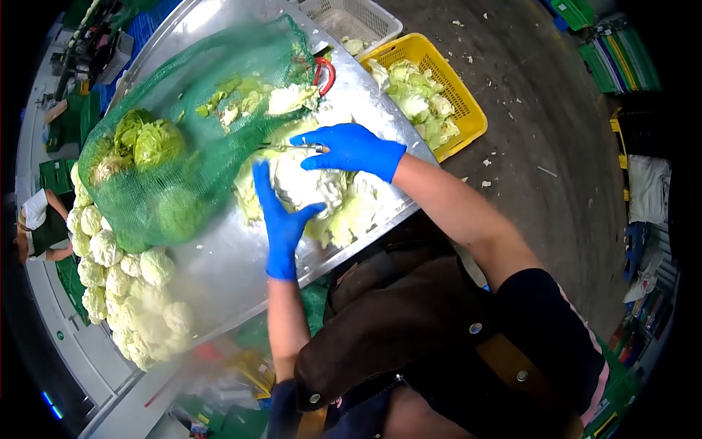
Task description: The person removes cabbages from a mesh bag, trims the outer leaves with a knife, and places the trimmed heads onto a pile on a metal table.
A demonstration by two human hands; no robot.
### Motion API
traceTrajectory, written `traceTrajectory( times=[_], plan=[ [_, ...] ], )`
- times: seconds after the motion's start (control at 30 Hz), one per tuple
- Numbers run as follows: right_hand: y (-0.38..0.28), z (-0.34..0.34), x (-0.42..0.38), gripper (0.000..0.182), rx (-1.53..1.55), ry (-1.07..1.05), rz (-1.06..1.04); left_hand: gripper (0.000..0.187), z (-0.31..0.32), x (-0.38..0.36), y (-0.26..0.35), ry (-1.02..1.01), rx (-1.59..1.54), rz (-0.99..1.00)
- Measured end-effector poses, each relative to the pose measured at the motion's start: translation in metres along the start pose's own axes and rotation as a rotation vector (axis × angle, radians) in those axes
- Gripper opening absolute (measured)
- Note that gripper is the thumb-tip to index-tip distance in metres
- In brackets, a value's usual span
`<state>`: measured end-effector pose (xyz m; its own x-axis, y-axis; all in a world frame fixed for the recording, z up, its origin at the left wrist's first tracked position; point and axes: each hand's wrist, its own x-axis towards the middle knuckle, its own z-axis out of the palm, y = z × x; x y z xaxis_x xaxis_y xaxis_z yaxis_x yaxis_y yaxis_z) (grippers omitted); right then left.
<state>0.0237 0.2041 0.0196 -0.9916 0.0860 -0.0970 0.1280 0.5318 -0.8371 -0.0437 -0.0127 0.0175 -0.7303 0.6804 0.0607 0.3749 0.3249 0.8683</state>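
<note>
A pale cabbage (303, 183) lies among loose outer leaves (358, 216) near the metal table's front edge. My left hand (281, 219), in a blue glove, has its thumb and fingers spread against the cabbage's near left side. My right hand (351, 150), also gloved in blue, is closed round a knife (292, 147), its thin blade pointing left over the top of the cabbage. Just beyond, a green net bag (212, 157) holds green cabbages (159, 143) and covers part of the table.
Trimmed cabbages (117, 282) are piled on the left. A yellow crate (472, 117) of leaves stands beyond the table edge, beside a grey crate (384, 25). Red handles (329, 77) lie by the net. A co-worker (36, 219) is at far left.
</note>
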Motion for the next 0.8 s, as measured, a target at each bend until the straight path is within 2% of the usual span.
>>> traceTrajectory(
  times=[0.07,0.13,0.2,0.23,0.27,0.33,0.37,0.4,0.47,0.53,0.57,0.67,0.7,0.73,0.77,0.8],
  plan=[
    [0.014,0.014,0.002,0.050,-0.025,0.190,0.043,0.108,0.015,-0.037,-0.011,0.254,-0.212,-0.377],
    [0.014,0.022,0.000,0.045,-0.012,0.300,0.189,0.108,0.045,-0.058,0.005,0.277,-0.147,-0.351],
    [0.023,0.029,-0.001,0.041,0.092,0.348,0.254,0.114,0.069,-0.056,0.008,0.289,0.081,-0.269],
    [0.030,0.033,-0.003,0.039,0.142,0.373,0.286,0.121,0.070,-0.052,0.005,0.316,0.090,-0.225],
    [0.045,0.038,-0.004,0.037,0.133,0.426,0.223,0.122,0.063,-0.043,0.002,0.266,0.073,-0.229],
    [0.049,0.035,-0.021,0.037,0.230,0.404,0.259,0.124,0.039,-0.029,0.005,0.163,0.036,-0.242],
    [0.048,0.034,-0.028,0.036,0.246,0.338,0.392,0.118,0.034,-0.033,0.004,0.246,0.188,-0.156],
    [0.042,0.034,-0.034,0.037,0.385,0.327,0.479,0.117,0.039,-0.042,0.003,0.299,0.091,-0.214],
    [0.049,0.042,-0.038,0.037,0.444,0.357,0.467,0.113,0.052,-0.052,-0.014,0.319,-0.078,-0.176],
    [0.035,0.017,-0.036,0.036,0.546,0.178,0.712,0.110,0.043,-0.041,-0.009,0.247,0.066,-0.165],
    [0.053,0.016,-0.036,0.041,0.271,0.184,0.442,0.108,0.038,-0.032,-0.004,0.215,0.134,-0.159],
    [-0.005,-0.023,-0.038,0.060,-0.269,0.229,0.136,0.105,0.033,-0.004,0.013,0.145,0.233,-0.181],
    [-0.013,-0.025,-0.038,0.068,-0.339,0.185,0.043,0.106,0.034,0.005,0.016,0.144,0.306,-0.166],
    [-0.020,-0.023,-0.038,0.076,-0.407,0.142,-0.049,0.107,0.035,0.012,0.016,0.121,0.325,-0.194],
    [-0.023,-0.023,-0.037,0.074,-0.476,0.029,-0.004,0.108,0.033,0.020,0.018,0.091,0.266,-0.214],
    [-0.023,-0.022,-0.038,0.074,-0.488,0.026,-0.029,0.109,0.031,0.026,0.019,0.061,0.207,-0.235]
  ],
)
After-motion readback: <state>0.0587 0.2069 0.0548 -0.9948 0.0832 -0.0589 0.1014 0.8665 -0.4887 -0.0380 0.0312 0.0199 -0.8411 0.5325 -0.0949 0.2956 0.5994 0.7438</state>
